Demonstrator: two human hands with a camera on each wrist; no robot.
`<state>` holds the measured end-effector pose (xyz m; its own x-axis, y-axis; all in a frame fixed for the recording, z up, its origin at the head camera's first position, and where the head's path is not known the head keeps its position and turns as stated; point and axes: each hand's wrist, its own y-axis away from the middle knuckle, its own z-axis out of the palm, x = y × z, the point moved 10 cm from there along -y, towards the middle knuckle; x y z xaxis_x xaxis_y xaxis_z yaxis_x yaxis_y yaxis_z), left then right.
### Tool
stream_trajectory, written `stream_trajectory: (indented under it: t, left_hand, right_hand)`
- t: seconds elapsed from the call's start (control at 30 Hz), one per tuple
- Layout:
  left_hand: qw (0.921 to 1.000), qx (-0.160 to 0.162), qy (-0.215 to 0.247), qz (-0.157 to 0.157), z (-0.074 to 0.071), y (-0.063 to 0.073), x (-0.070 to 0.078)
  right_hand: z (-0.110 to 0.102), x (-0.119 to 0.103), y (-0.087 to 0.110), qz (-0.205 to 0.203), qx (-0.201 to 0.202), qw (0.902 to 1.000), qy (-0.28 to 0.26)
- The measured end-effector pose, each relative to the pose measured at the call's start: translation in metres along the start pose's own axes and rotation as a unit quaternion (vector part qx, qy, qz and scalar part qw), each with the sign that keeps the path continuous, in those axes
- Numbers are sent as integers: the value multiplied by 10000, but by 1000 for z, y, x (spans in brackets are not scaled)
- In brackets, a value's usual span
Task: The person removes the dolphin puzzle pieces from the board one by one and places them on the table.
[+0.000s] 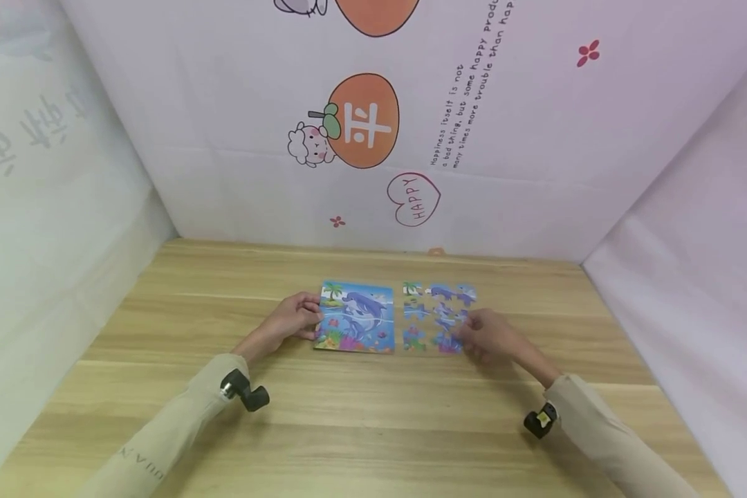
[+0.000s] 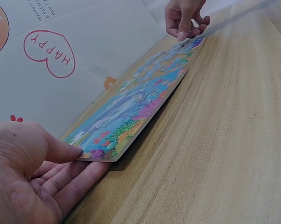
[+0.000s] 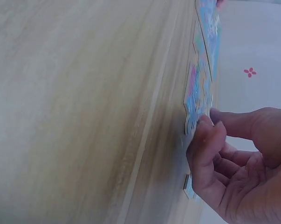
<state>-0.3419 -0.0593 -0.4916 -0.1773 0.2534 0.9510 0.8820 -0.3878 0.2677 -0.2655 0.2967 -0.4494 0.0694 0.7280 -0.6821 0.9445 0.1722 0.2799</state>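
My left hand (image 1: 294, 317) grips the left edge of a square picture board (image 1: 355, 317) printed with a dolphin and a sea scene. In the left wrist view, the thumb lies on top of the board and the fingers are beneath its edge, which is raised slightly from the table. Right of the board, several jigsaw puzzle pieces (image 1: 413, 339) lie in loose rows with a matching dolphin picture. My right hand (image 1: 490, 335) pinches a puzzle piece at the right side of these rows with thumb and forefinger. Its fingers hide most of that piece.
The wooden table (image 1: 361, 422) reaches back to a white printed cloth (image 1: 504, 207), with more cloth hanging at both sides. Each sleeved wrist carries a small black camera mount (image 1: 244, 389). Another piece edge (image 3: 188, 186) shows just below the right fingers in the right wrist view.
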Motion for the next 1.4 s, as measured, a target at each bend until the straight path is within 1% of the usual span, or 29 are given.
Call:
stream_trajectory:
  t: [0.17, 0.33, 0.5, 0.57, 0.67, 0.77, 0.9, 1.0, 1.1, 1.2, 1.3, 1.33, 1.4]
  left_hand:
    - [10000, 9, -22, -34, 0, 1, 1]
    - [9997, -35, -90, -246, -1, 2, 3]
    - [9982, -259, 54, -536, -4, 5, 5]
    - [9975, -359, 130, -589, -5, 7, 5]
    - [9972, -448, 162, -576, -6, 8, 5]
    - [9973, -471, 197, -527, -6, 9, 2]
    - [9977, -531, 195, -383, -3, 9, -1]
    - [9976, -560, 224, -329, -3, 8, -1]
    - [9972, -569, 325, -368, -5, 8, -1]
    - [9967, -600, 403, -373, -7, 9, -1]
    - [9966, -660, 406, -290, -6, 9, -1]
    - [9965, -692, 390, -256, -6, 9, -2]
    - [9965, -715, 376, -194, -4, 9, -3]
  right_hand:
    - [-3, -10, -5, -330, 247, 9987, 283]
    - [-4, -27, -13, -670, 430, 9962, 353]
    - [-3, -46, -26, -941, 438, 9935, 461]
    - [-1, -54, -31, -1009, 388, 9929, 487]
    - [3, -69, -41, -1210, 323, 9914, 385]
    - [12, -82, -49, -1371, 236, 9901, 174]
    - [30, -93, -56, -1272, 91, 9918, 50]
    - [45, -103, -59, -1217, -151, 9924, -56]
    - [56, -117, -62, -1334, -360, 9904, -15]
    - [67, -129, -62, -1474, -551, 9874, 143]
    - [79, -136, -61, -1492, -706, 9861, 178]
    - [83, -137, -60, -1437, -743, 9866, 208]
    - [90, -140, -57, -1429, -788, 9860, 333]
